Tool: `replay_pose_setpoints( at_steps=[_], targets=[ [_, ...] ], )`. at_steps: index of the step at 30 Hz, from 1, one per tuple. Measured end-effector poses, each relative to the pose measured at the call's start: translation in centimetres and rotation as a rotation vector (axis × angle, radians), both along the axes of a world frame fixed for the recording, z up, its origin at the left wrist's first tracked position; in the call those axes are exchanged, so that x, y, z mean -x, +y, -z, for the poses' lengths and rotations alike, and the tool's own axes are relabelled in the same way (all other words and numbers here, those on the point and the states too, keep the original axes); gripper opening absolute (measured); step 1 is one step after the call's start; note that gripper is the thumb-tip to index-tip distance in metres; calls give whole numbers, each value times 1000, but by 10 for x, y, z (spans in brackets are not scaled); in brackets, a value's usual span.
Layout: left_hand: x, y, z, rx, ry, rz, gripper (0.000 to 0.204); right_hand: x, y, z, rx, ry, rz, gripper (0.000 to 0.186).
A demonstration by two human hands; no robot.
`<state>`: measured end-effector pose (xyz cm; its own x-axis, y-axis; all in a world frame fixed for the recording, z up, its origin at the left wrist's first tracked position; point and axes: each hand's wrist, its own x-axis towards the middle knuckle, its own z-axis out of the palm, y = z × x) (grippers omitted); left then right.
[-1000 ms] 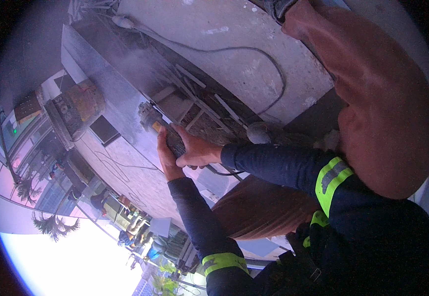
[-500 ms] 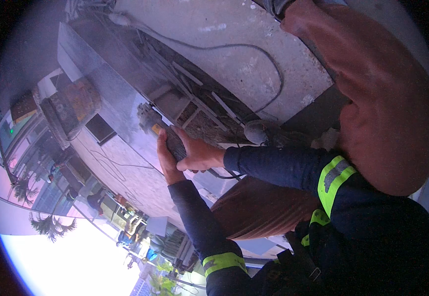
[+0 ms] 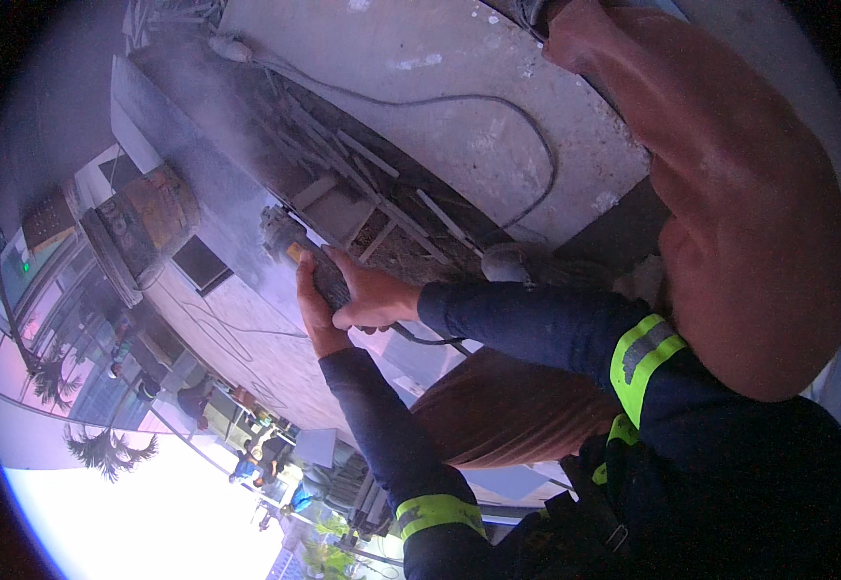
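Note:
Both hands grip a dusty power tool, apparently an angle grinder (image 3: 285, 232), over the edge of a pale slab (image 3: 198, 174). My left hand (image 3: 314, 309) wraps round the body's near side, thumb up by a yellow patch. My right hand (image 3: 377, 295) holds the body just beside it, fingers curled under. A black cable runs from the tool beneath my right forearm. Whitish dust hangs over the slab, and the tool's working face is hard to make out.
Scrap strips (image 3: 382, 213) lie in a dark gap beside a spotted board (image 3: 449, 145) carrying a looped cable (image 3: 536, 126). A worn drum-like object (image 3: 159, 213) stands left. My brown-trousered leg (image 3: 749, 222) is at right. People (image 3: 256, 464) and palms (image 3: 111, 449) appear in the distance.
Both hands and the tool have shifted slightly left along the slab edge, still gripping. The dust cloud has changed shape around the upper part of the slab.

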<state>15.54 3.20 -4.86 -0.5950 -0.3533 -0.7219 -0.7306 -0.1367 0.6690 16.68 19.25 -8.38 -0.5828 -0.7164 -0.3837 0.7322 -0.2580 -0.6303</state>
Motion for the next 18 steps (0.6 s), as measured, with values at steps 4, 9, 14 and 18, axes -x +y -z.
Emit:
replay_pose_setpoints(
  at_steps=[4, 9, 14, 18],
  targets=[
    [0, -4, -5, 6, -26, 37, 43, 2, 4, -4, 34, -18, -1, 113],
    [4, -4, -7, 5, -48, 18, 45, 6, 8, -9, 23, -12, -48, 113],
    [3, 1, -10, -25, -53, 48, 46, 7, 13, -10, 20, -23, -41, 116],
    [5, 9, -17, -29, -68, 51, 46, 6, 10, -10, 8, -6, -27, 118]
  ],
)
